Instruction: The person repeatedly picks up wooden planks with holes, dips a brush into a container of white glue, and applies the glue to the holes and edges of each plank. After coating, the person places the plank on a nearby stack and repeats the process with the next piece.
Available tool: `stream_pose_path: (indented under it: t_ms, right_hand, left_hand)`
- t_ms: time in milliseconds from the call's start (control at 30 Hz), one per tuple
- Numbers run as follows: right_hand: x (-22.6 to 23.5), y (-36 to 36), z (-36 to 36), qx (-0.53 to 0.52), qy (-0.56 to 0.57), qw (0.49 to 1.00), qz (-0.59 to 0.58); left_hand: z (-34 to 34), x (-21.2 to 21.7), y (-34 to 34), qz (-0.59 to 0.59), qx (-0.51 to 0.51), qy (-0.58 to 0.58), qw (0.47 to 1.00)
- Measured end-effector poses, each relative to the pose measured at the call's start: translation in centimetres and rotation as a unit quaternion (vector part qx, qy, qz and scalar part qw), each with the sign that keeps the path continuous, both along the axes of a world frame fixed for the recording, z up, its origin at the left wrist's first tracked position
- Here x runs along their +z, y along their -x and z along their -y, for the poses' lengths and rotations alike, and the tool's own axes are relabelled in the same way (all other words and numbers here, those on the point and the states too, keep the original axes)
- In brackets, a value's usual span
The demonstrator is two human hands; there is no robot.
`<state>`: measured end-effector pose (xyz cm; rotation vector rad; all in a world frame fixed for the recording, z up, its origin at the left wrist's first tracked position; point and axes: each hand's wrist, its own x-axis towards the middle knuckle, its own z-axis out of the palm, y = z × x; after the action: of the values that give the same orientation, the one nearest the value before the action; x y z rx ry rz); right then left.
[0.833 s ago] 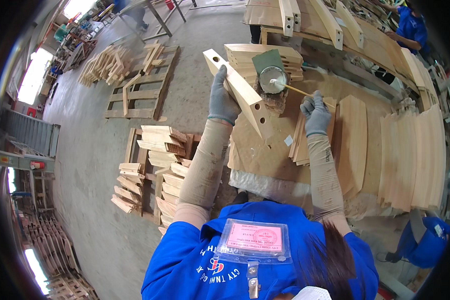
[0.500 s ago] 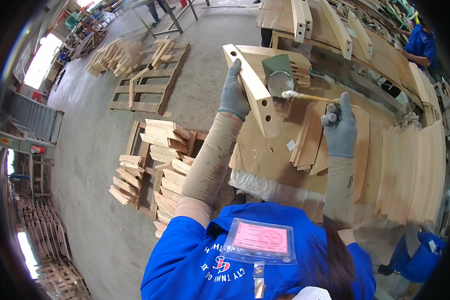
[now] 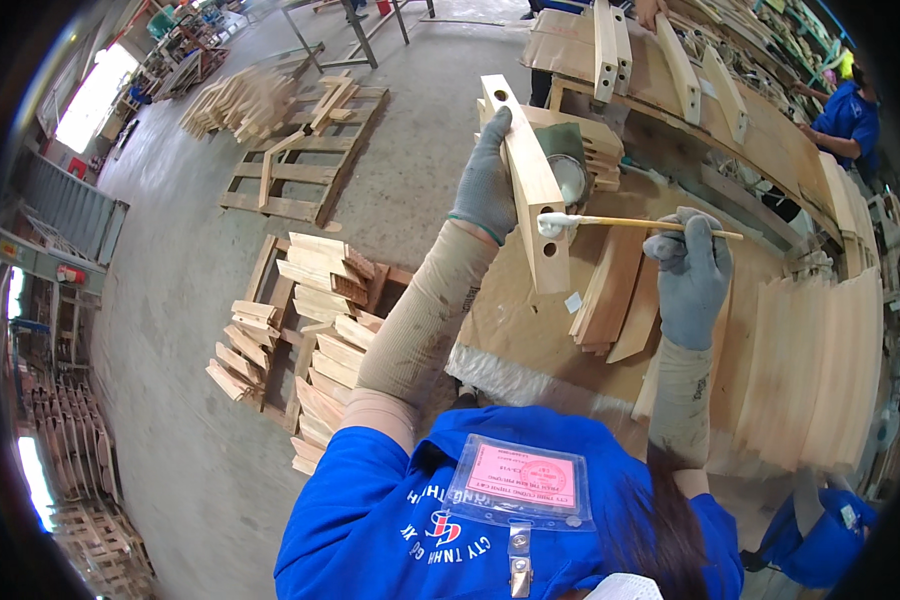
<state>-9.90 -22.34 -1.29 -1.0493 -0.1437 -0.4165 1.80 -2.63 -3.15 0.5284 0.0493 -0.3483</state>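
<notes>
In a grey glove, my left hand [image 3: 489, 180] is closed round a pale wooden bar [image 3: 532, 172] with drilled holes near both ends. The bar is tilted, its upper end leaning left. My right hand [image 3: 692, 270], also gloved, pinches a thin wooden stick [image 3: 625, 221]. White paste coats the stick's tip [image 3: 552, 224], which sits at a hole near the bar's lower end. Partly hidden behind the bar stands a green container [image 3: 567, 165] with white stuff inside.
A cardboard-covered table [image 3: 500, 330] carries stacked wooden slats [image 3: 620, 290] and curved boards [image 3: 815, 370] at right. More drilled bars [image 3: 678, 75] lie on a bench at the back, where a co-worker in blue [image 3: 850, 120] stands. Pallets [image 3: 290, 180] and wood piles [image 3: 330, 270] are on the left floor.
The stick's pasted tip has moved left from beside the container onto the bar's holed end. The bar has shifted slightly right and stands steeper. Another person's hand now shows at the back bench.
</notes>
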Motion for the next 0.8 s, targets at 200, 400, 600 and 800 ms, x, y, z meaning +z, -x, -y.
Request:
stream_pose_path:
  t_ms: [200,400,600,800]
  right_hand:
    - [0.4,-0.4,1.3,0.068,0.021,0.994,0.079]
    - [-0.1,-1.4,3.4,0.177,0.077,0.968,0.163]
    - [0.6,-0.9,4.7,0.193,0.106,0.966,0.137]
    - [1.2,0.3,5.3,0.222,0.149,0.955,0.126]
  left_hand:
    - [0.5,2.1,1.1,0.015,-0.032,0.007,0.999]
    - [0.9,2.8,1.2,0.009,-0.058,0.026,0.998]
    - [1.0,2.6,0.6,0.061,-0.072,0.020,0.995]
    - [1.1,2.9,0.5,0.054,-0.070,0.027,0.996]
